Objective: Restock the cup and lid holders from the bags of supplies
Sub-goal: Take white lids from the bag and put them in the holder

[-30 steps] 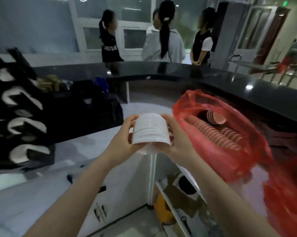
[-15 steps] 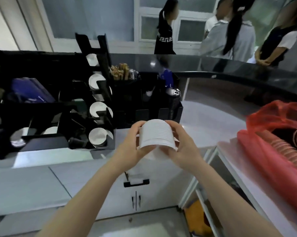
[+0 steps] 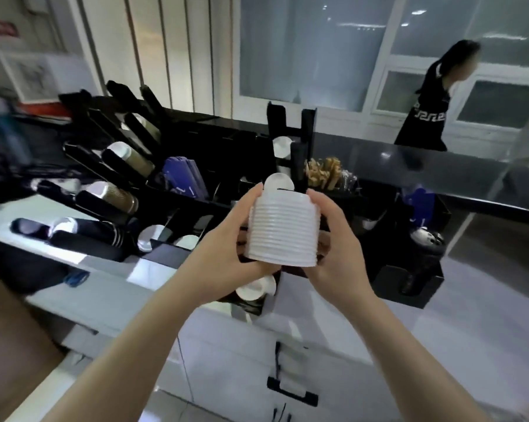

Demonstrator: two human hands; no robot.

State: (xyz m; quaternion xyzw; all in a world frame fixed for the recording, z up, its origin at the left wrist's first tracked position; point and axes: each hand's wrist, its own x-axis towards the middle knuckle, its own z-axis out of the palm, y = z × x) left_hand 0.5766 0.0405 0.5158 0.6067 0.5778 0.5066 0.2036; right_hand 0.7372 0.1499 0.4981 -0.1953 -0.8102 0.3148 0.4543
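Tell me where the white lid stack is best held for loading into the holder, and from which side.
Hold the stack of white lids on its ribbed side wall, one hand from each side, as the left hand and right hand do now. The ridged rims probably resist slipping, and opposing pressure likely keeps the loose lids aligned, leaving both ends free to feed into the black lid holder.

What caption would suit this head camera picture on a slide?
Both hands, left hand and right hand, hold a stack of white lids before the black holder rack.
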